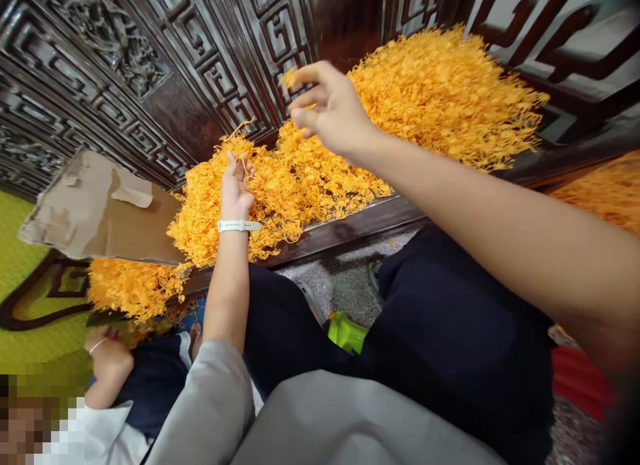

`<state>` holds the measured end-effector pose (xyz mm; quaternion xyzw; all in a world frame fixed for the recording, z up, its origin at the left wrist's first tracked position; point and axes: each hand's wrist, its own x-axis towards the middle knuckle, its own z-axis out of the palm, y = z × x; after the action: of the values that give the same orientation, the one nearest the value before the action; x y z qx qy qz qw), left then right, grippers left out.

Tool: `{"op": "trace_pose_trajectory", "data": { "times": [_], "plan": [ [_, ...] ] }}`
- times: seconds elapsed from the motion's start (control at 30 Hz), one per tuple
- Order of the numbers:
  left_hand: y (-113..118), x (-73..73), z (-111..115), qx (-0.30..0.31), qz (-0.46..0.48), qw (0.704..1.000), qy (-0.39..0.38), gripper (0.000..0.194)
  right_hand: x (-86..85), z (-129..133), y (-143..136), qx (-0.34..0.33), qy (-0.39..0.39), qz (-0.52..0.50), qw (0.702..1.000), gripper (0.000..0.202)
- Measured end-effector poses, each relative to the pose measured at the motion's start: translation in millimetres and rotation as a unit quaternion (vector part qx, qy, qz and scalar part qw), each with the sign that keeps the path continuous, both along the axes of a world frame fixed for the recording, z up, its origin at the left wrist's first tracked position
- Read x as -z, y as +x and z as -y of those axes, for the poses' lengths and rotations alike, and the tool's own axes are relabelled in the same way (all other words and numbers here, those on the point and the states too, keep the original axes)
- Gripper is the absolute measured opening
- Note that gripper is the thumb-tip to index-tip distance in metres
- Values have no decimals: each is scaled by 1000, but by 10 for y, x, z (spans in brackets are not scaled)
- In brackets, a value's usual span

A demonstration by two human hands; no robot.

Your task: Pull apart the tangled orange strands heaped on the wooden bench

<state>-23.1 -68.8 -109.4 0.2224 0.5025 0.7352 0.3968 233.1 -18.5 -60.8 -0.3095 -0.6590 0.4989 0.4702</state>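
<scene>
Heaps of stringy orange-yellow pieces lie along a dark wooden bench. My left hand, with a pale watch band at the wrist, is over the left part of the heap, its fingers curled around a thin orange strand. Raised above the middle of the heap, my right hand pinches a small yellow piece at its fingertips, blurred by motion. A taller mound of the same pieces stands to the right of my right hand.
Behind the heap rises a carved dark wooden panel. A torn cardboard piece stands at the left, near another orange pile. Another person's hand is at the lower left. A bright green object shows between my legs.
</scene>
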Motion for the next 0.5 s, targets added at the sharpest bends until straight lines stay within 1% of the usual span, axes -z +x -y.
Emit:
{"op": "trace_pose_trajectory", "data": {
  "times": [0.07,0.1,0.17,0.27,0.37,0.5],
  "plan": [
    [164,-40,40,11,6,1000,2,34,144,-219,57,79,-54,6,995,47],
    [244,-52,54,20,9,1000,2,33,229,-305,66,105,-68,23,992,51],
    [367,-64,72,44,14,999,3,28,387,-401,42,136,-69,63,986,53],
    [451,-63,73,70,6,997,12,25,533,-391,-60,137,-35,121,983,54],
    [470,-48,52,79,-17,996,26,25,589,-354,-149,111,12,176,978,55],
    [496,-21,26,83,-41,995,35,27,634,-381,-203,101,59,205,972,60]
  ]
}}
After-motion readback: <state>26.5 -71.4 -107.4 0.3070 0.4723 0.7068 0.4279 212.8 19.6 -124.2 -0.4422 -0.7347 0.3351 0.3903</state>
